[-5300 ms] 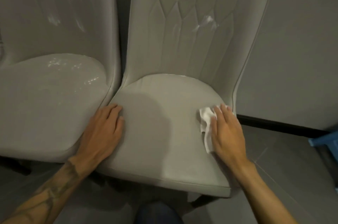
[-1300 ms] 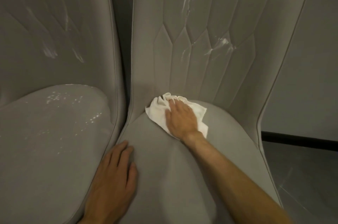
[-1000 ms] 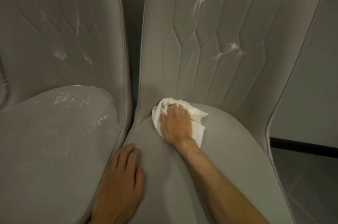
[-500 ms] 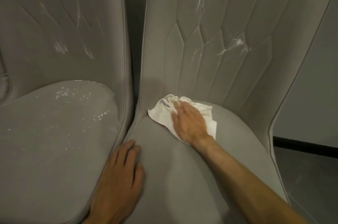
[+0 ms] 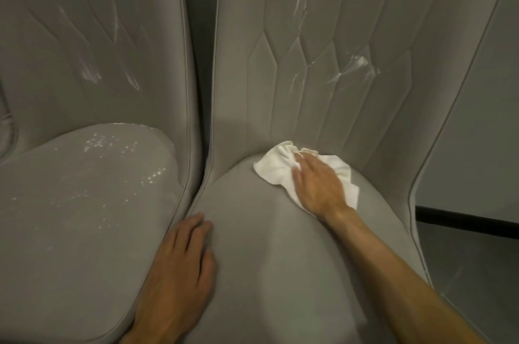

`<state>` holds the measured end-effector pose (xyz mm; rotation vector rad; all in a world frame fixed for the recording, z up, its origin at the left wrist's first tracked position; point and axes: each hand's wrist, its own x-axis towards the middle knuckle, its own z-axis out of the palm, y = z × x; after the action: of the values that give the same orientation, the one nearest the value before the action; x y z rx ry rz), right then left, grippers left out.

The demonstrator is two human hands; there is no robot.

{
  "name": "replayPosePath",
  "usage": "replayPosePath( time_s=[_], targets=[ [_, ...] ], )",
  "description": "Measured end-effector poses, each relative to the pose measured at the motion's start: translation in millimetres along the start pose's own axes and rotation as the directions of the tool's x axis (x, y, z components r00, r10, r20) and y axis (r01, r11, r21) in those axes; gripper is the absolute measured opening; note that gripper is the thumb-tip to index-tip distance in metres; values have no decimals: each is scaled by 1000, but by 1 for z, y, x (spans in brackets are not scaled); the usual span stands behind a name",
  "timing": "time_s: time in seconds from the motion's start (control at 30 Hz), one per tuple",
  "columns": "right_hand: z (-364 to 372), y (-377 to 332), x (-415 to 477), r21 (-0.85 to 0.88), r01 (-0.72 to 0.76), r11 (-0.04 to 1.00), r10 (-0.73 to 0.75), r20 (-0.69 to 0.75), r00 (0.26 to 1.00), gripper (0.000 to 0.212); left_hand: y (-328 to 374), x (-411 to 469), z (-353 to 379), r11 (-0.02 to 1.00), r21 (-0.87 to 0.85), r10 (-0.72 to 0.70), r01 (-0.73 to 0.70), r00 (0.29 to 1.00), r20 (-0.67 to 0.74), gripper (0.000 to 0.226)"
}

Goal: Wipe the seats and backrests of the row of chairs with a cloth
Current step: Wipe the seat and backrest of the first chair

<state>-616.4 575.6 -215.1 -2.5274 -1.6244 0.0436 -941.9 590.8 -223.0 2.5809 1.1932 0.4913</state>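
Note:
Two grey padded chairs stand side by side. My right hand (image 5: 317, 186) presses a crumpled white cloth (image 5: 276, 168) flat on the right chair's seat (image 5: 266, 245), far back where the seat meets the quilted backrest (image 5: 337, 43). White smears streak that backrest. My left hand (image 5: 179, 268) lies flat, fingers spread, on the front left edge of the same seat, holding nothing. The left chair's seat (image 5: 78, 203) shows pale specks, and its backrest (image 5: 84, 34) carries whitish streaks.
A narrow dark gap (image 5: 200, 63) separates the two chairs. A grey wall (image 5: 474, 133) with a black baseboard (image 5: 463, 221) rises to the right, above a strip of grey floor (image 5: 471, 273).
My right hand has slid the cloth to the right along the back of the seat. The left hand has stayed on the seat's front left edge.

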Motion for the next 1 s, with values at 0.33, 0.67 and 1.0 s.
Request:
replayPosePath(
  time_s=[0.33,0.67,1.0],
  targets=[
    [6,-52,3,22,-277,961,277,-9,961,54,-5,0,6,1000,-3,17,-17,999,-29,43],
    [2,-35,-3,72,164,984,-165,4,986,50,-7,-2,3,998,11,60,-59,998,-34,45],
    [-9,21,-42,-9,-176,984,176,-63,982,61,-8,-1,9,999,-3,40,-40,997,-64,45]
  ],
)
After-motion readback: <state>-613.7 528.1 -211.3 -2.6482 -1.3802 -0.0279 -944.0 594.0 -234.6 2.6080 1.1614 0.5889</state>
